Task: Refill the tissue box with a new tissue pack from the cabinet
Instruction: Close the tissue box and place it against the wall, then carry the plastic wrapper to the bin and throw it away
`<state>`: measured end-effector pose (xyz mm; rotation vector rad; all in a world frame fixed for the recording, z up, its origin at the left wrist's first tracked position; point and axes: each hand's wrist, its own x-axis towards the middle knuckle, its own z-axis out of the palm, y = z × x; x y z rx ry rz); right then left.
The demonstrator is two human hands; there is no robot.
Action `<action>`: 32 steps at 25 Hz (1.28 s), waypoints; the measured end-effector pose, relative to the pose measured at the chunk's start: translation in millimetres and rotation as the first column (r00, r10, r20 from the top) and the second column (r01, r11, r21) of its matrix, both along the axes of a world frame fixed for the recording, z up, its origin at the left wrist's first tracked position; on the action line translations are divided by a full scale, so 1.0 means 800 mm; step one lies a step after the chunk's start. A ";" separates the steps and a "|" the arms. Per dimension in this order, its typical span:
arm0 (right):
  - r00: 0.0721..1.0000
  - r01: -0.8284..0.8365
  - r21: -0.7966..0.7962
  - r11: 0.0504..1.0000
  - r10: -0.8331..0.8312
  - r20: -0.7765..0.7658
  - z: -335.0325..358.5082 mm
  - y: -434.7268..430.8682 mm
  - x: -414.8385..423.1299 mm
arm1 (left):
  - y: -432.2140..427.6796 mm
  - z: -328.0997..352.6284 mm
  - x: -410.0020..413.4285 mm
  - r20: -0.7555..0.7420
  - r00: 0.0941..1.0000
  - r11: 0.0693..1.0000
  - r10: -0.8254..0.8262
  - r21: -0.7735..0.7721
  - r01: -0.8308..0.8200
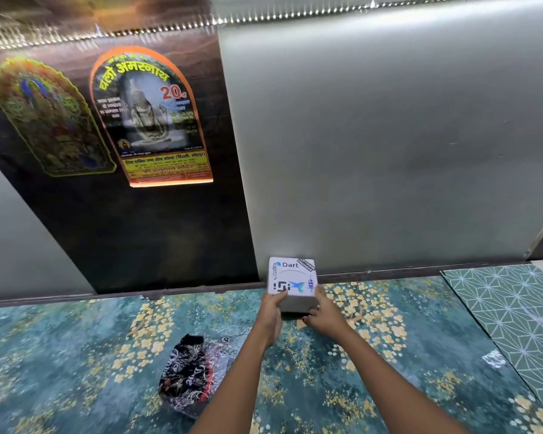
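A white cube-shaped tissue box (292, 278) with stickers on its top, one reading "Dart", stands near the far edge of the patterned surface, close to the wall. My left hand (271, 311) grips its near-left side. My right hand (322, 314) holds its near-right side, fingers along the lower edge. A clear plastic pack (190, 374) with black, white and red printed contents lies on the surface to the left of my left forearm.
The surface wears a teal cover with yellow blossoms (405, 346). A green geometric-patterned panel (521, 311) lies at the right. Behind stand a dark panel (157, 233) with two religious posters and a grey wall (389, 151).
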<state>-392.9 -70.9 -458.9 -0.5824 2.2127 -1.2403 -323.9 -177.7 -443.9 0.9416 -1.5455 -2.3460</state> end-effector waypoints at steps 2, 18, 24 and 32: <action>0.994 -0.039 0.076 0.996 0.046 -0.104 0.000 -0.007 -0.005 | -0.004 -0.001 0.000 0.053 0.998 0.999 -0.033 -0.036 0.035; 0.978 0.064 -0.089 0.994 -0.044 0.204 -0.004 0.136 0.196 | -0.006 -0.057 0.258 0.482 0.736 0.347 0.475 -0.872 0.346; 0.991 -0.040 -0.157 0.987 0.059 0.116 0.067 0.137 0.257 | 0.087 0.022 0.246 0.138 0.980 0.926 -0.147 -0.330 0.185; 0.817 0.565 -0.289 0.773 -0.475 0.328 0.035 0.184 0.317 | 0.152 0.015 0.290 -0.105 0.877 0.547 -0.468 -0.814 0.194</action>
